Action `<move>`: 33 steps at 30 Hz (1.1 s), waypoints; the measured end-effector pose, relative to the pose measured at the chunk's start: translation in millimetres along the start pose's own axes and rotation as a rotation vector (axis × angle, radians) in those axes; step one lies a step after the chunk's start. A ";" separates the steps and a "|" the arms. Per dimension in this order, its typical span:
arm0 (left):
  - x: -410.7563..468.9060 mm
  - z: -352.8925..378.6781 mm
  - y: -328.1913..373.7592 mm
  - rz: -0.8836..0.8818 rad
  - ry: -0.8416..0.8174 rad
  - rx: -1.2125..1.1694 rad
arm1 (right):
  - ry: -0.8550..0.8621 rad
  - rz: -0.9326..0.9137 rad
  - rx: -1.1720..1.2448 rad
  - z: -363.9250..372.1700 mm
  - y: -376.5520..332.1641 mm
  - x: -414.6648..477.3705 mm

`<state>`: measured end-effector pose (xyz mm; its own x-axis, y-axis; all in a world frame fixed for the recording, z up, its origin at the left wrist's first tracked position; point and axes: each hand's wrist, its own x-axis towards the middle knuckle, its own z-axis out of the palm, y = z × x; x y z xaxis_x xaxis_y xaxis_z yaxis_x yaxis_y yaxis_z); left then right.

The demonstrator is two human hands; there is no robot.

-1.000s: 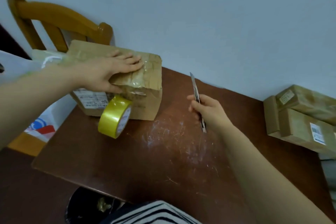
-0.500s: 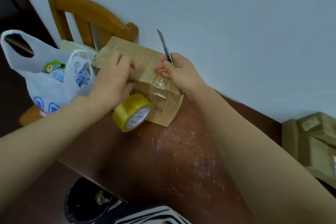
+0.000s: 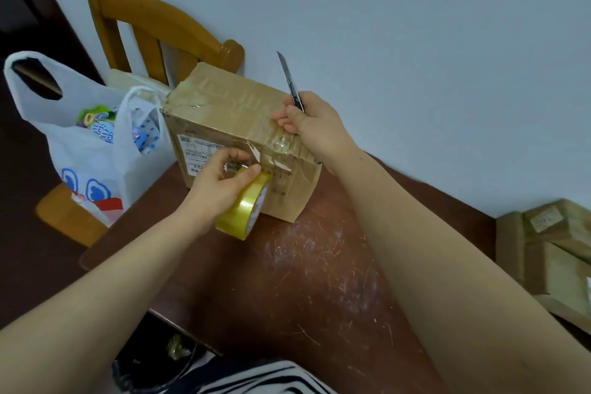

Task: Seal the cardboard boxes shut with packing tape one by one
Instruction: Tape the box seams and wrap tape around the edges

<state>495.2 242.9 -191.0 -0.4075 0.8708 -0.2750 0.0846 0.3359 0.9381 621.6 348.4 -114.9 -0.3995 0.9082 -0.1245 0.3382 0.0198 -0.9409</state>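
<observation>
Box: carton [image 3: 230,125] on worktop [image 3: 319,281], directly under right fingers [image 3: 284,121] and just behind left fingers [image 3: 238,154]; glossy tape already covers its top seam.
Left fingers: curled round yellow roll [image 3: 244,206], pinching it at its upper rim, close against the box's front face.
Right fingers: closed round knife [image 3: 291,83], blade pointing up and clear of the box; fingertips touch the taped top edge.
Strip: clear tape [image 3: 281,149] runs from the roll at left fingers, up the front face, to the edge under right fingers; not yet cut, as far as visible.
Done (judged): top seam closed; end strip laid over the edge.
Left (judged): cut strip beside left fingers, press the tail flat, then the next box.
Stack: more boxes [image 3: 550,249] well to the right of right fingers; sealed or not, cannot tell.
Beyond left fingers: bag [image 3: 89,144], chair [image 3: 153,25].
</observation>
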 end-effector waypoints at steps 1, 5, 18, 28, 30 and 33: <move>-1.2 -0.6 0.0 0.013 -0.010 -0.033 | 0.000 0.001 -0.007 -0.5 -0.9 -0.6; -3.1 -2.9 -0.8 0.037 -0.006 -0.079 | -0.053 -0.024 -0.021 -4.7 -10.1 -7.4; -5.5 -5.0 0.1 0.022 0.013 -0.047 | -0.256 -0.203 -1.027 -7.1 -18.0 -72.2; -9.4 -10.9 1.6 0.053 0.023 0.012 | -0.130 -0.298 -1.453 18.6 -11.6 -61.4; -9.5 -11.0 3.4 0.057 0.025 0.005 | -0.161 -0.281 -1.452 20.1 -14.9 -60.5; -9.1 -10.4 6.3 0.063 0.018 -0.007 | -0.177 -0.302 -1.481 20.5 -19.0 -59.9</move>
<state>490.0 233.3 -180.4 -0.4179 0.8835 -0.2118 0.1044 0.2783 0.9548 621.6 285.0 -96.1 -0.6654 0.7356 -0.1273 0.7085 0.6760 0.2029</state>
